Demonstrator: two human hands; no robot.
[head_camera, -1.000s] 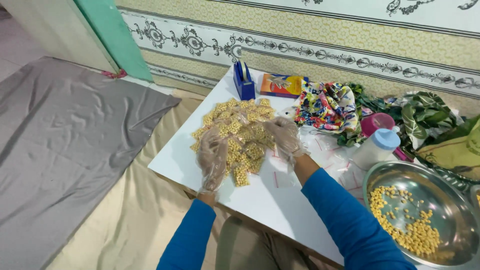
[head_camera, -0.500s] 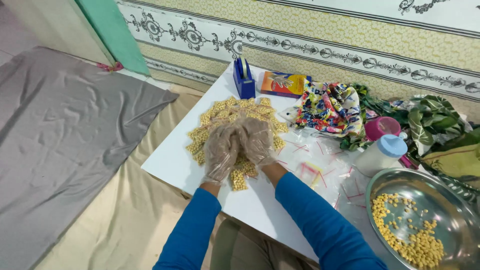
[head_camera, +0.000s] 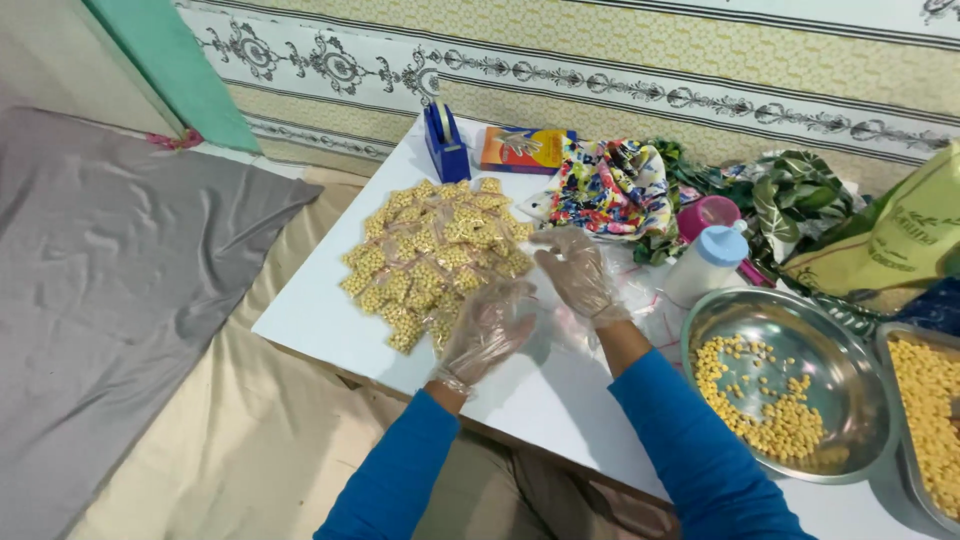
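Since the earlier frame the hands have been drawn apart and pulled back off the heap: half a second ago they were pressed together on top of the packets, and now only the heap's near edge is met. The left hand (head_camera: 487, 333), in a clear glove, is held open with the fingers loosely spread, its fingertips at the 5 o'clock edge of the packets (head_camera: 432, 258); whether the packets are actually touched cannot be told. The right hand (head_camera: 577, 272), gloved likewise, is held open and flat, fingers pointing toward 10 o'clock, just beside the heap at its 3 o'clock side. Nothing is pinched by either hand. The packets, small clear bags of yellow pieces, are piled on the white table (head_camera: 330, 310), left of its middle. At 12 o'clock from the heap a blue tape dispenser (head_camera: 446, 146) is stood, with an orange box (head_camera: 525, 150) beside it. A flowered cloth (head_camera: 610, 186) is bunched at 2 o'clock, and past it a pink cup (head_camera: 712, 213) and a white bottle (head_camera: 706, 264) with a pale blue cap are seen. At 4 o'clock a steel bowl (head_camera: 850, 400) partly filled with loose yellow pieces is set, and a tray (head_camera: 925, 410) of the same is cut off by the frame's right edge.
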